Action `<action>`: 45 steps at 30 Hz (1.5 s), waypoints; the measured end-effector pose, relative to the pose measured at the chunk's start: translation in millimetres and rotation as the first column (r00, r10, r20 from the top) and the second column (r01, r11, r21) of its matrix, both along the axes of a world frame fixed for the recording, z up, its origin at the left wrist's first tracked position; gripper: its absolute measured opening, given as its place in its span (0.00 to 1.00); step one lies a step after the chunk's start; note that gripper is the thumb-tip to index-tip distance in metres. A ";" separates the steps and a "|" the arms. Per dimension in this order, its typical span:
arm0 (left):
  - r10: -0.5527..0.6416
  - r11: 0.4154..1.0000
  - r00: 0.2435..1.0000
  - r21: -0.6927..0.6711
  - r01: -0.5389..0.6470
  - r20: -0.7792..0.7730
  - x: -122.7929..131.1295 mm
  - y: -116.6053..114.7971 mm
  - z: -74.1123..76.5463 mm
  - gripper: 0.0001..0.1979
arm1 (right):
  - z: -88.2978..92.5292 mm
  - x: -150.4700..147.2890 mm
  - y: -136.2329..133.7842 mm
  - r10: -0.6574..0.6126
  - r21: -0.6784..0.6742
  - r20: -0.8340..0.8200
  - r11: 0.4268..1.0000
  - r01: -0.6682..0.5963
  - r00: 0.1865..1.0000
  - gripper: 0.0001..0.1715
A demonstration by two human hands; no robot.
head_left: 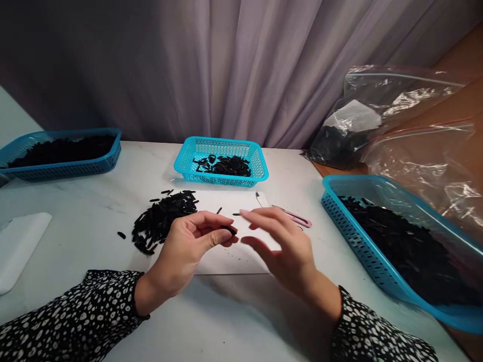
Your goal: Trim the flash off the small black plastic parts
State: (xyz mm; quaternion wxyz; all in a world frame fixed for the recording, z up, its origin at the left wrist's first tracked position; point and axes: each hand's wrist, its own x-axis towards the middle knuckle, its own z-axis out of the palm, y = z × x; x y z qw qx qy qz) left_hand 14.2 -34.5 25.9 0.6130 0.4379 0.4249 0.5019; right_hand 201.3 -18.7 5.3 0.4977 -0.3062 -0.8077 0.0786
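My left hand pinches a small black piece between thumb and fingers, above a white sheet. Just right of it, my right hand hovers with fingers spread and slightly blurred, holding nothing. A pile of black pieces lies on the sheet's left edge, close to my left hand. A pink-handled blade rests on the table behind my right hand.
A small blue basket with black pieces stands behind the sheet. Larger blue baskets of black pieces sit at far left and at right. Clear plastic bags lie at back right. A white board lies at left.
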 end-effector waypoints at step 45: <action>-0.130 0.979 0.989 -0.147 0.138 0.064 -0.3 15.1 -19.5 0.14 | -33.0 43.8 52.8 -0.358 -0.223 0.409 0.853 0.472 0.839 0.06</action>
